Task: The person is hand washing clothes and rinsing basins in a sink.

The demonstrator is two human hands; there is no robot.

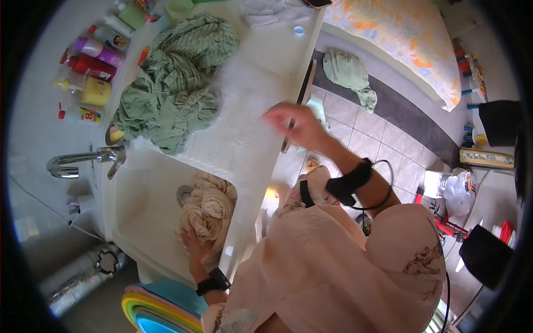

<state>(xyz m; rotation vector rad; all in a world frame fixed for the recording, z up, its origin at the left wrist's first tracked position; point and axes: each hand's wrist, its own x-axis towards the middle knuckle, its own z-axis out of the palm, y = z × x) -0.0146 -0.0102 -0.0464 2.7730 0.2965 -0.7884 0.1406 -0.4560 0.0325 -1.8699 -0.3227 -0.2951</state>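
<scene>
In the white sink basin [141, 208], a bundled wet beige cloth [210, 208] lies beside the drain. My left hand [195, 244] rests against the lower edge of that cloth, fingers spread; whether it grips any fabric is hard to tell. Above the front edge of the counter [254, 104] is my right hand [287, 120], blurred, its fingers curled towards the thumb with a gap between them and nothing seen in them. A heap of wet green fabric [175, 91] lies on the counter above the basin. The chrome faucet [83, 160] stands at the basin's left.
Several soap and detergent bottles [93, 66] line the wall. A small blue-and-white cap [299, 31] and a white cloth [270, 11] lie on the counter. Another green cloth [347, 73] lies on the dark ledge beyond. Stacked coloured basins [166, 306] stand below the sink.
</scene>
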